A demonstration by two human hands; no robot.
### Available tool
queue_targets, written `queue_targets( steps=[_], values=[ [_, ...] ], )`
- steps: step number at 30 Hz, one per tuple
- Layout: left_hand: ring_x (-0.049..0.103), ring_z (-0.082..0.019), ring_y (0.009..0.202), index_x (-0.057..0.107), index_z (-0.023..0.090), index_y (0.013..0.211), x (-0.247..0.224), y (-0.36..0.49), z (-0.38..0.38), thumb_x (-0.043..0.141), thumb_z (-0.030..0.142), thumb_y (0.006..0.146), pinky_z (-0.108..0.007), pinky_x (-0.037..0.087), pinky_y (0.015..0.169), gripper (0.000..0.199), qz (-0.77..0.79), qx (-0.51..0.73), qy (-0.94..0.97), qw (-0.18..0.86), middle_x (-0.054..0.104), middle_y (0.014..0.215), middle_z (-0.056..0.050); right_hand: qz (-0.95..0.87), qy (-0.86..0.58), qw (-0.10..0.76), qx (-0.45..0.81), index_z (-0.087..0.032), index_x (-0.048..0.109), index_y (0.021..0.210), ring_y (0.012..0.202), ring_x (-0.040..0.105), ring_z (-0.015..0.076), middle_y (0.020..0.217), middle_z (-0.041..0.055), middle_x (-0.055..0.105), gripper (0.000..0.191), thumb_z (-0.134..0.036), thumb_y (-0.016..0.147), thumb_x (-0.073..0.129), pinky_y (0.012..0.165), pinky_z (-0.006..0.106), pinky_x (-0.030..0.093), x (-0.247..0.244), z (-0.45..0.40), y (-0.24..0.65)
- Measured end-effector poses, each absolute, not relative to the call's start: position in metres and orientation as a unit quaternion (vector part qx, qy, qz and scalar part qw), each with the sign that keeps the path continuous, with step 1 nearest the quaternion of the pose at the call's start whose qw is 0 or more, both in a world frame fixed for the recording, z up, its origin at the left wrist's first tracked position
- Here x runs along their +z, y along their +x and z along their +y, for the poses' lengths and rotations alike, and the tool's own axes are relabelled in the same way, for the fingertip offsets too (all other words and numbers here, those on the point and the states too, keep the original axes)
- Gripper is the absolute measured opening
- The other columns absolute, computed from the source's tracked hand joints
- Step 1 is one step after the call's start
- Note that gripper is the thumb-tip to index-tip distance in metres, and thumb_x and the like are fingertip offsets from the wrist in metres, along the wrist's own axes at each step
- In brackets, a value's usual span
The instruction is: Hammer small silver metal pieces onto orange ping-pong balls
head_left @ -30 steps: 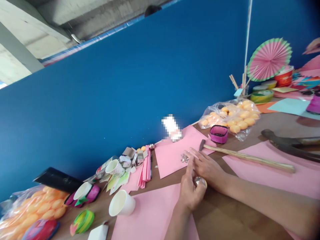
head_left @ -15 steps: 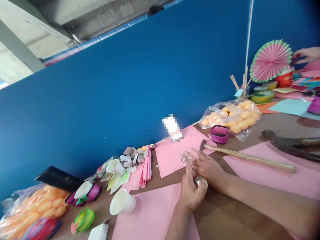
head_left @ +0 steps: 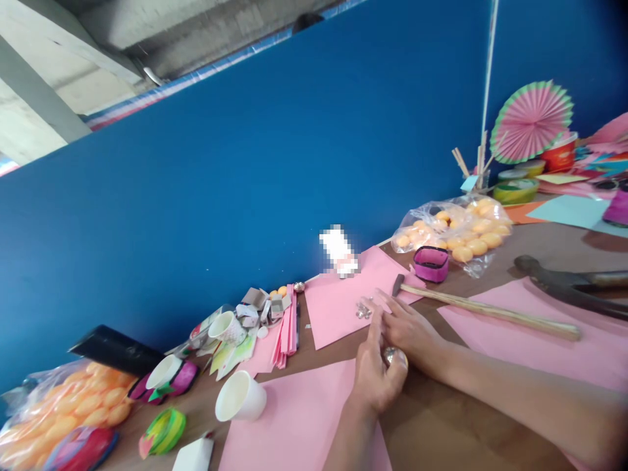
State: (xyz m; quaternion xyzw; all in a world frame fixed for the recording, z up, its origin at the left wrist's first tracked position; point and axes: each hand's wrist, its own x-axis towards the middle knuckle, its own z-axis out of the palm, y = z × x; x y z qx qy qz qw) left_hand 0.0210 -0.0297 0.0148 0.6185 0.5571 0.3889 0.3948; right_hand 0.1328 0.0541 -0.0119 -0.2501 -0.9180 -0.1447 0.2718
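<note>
L hand (head_left: 375, 376) has thumb + fingers closed round a silver ball (head_left: 390, 354); only part of the ball shows, rest hidden by the grip. Index pts fwd, tip up by the R hand (head_left: 409, 330); can't tell if they touch. R hand is palm down, fingers loosely straight, slightly apart; palm + thumb hidden, so can't tell if anything's under there. Its fingertips are right by some silver bits (head_left: 364, 309) on the back pink sheet (head_left: 331, 320); bits too small to make out, contact unclear.

Hammer (head_left: 490, 309) lies R of the hands, head on the back sheet, handle over the R sheet (head_left: 530, 347). Claw hammer (head_left: 549, 275) beyond it, cut off at R edge. Front sheet (head_left: 289, 425) runs off the bottom, partly under/behind L forearm; cup (head_left: 245, 398) at its L corner, tipped-looking. White box (head_left: 194, 456) also cut off at bottom.

White patch (head_left: 338, 252) at back is pixelated, unreadable. Fan (head_left: 532, 124) hides part of red tub (head_left: 560, 156). Dark shape (head_left: 307, 22) over the partition (head_left: 245, 183) mostly hidden, unclear. Bag of orange balls (head_left: 73, 405) cut off at L edge.
</note>
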Motion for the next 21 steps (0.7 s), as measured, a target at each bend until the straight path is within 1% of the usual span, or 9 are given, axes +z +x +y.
queue_targets(
  steps=[3,5,10,15,21],
  values=[
    [0.043,-0.011,0.056,0.018,0.018,0.136,0.0157,0.0218,-0.0302,0.042,0.013,0.075,-0.024,0.036,0.057,0.066,0.55,0.405,0.643,0.346,0.05,0.072,0.002,-0.915,-0.257,0.274,-0.149,-0.015,0.056,0.111,0.127,0.026,0.0286,0.135,0.0098,0.04,0.031,-0.024,0.083,0.05,0.095,0.045,0.035,-0.0109,0.0537,0.1332],
    [0.044,-0.01,0.057,0.018,0.018,0.136,0.0162,0.0218,-0.0303,0.043,0.013,0.075,-0.023,0.037,0.057,0.066,0.548,0.406,0.65,0.336,0.052,0.073,0.001,-0.912,-0.267,0.272,-0.152,-0.015,0.057,0.109,0.127,0.025,0.0295,0.136,0.0086,0.039,0.029,-0.022,0.083,0.049,0.094,0.044,0.036,-0.01,0.0528,0.1334],
    [0.045,-0.01,0.057,0.014,0.017,0.136,0.0144,0.0207,-0.0306,0.044,0.014,0.076,-0.023,0.038,0.058,0.067,0.549,0.403,0.649,0.339,0.052,0.071,0.002,-0.912,-0.277,0.262,-0.147,-0.014,0.057,0.11,0.128,0.022,0.0306,0.136,0.0078,0.039,0.029,-0.021,0.082,0.05,0.094,0.045,0.037,-0.0093,0.0515,0.1334],
    [0.044,-0.01,0.056,0.016,0.018,0.134,0.014,0.0211,-0.0311,0.045,0.014,0.075,-0.024,0.038,0.058,0.066,0.553,0.409,0.643,0.336,0.05,0.068,0.003,-0.914,-0.277,0.257,-0.145,-0.014,0.056,0.112,0.128,0.023,0.0311,0.136,0.0079,0.039,0.03,-0.019,0.083,0.049,0.094,0.045,0.037,-0.0094,0.0523,0.1333],
    [0.044,-0.01,0.057,0.019,0.019,0.132,0.0151,0.0226,-0.0314,0.045,0.013,0.075,-0.023,0.036,0.056,0.063,0.539,0.429,0.641,0.337,0.051,0.07,0.002,-0.915,-0.275,0.258,-0.143,-0.012,0.054,0.116,0.128,0.022,0.0309,0.136,0.0096,0.038,0.034,-0.017,0.083,0.049,0.096,0.045,0.036,-0.0093,0.0529,0.1332]
  ],
)
